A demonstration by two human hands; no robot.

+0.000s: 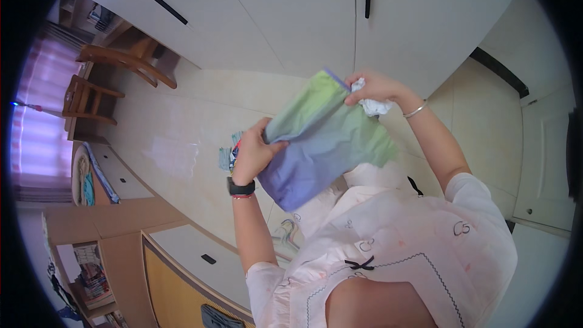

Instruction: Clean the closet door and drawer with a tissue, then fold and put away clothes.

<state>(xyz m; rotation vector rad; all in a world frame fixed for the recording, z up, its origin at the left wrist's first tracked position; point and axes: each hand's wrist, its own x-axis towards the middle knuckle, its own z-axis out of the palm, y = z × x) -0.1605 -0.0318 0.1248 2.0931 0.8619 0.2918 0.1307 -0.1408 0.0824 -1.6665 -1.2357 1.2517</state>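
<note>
A green-to-purple fabric garment (319, 146) hangs stretched between my two hands, above the floor. My left hand (257, 150) pinches its left edge between thumb and fingers, and a dark watch is on that wrist. My right hand (371, 89) grips the upper right edge, next to a purple trim. A crumpled white cloth (375, 107) is tucked in or under my right hand. Behind my left hand, small striped and colourful cloth items (225, 158) show partly on the floor; my hand hides the rest.
Several hangers (288, 233) lie on the floor near my left forearm. White wardrobe doors (291, 13) stand ahead. Wooden chairs (93, 100) are at the far left, near a curtained window. A low cabinet (182, 246) with a yellow mat (171, 282) runs along the lower left.
</note>
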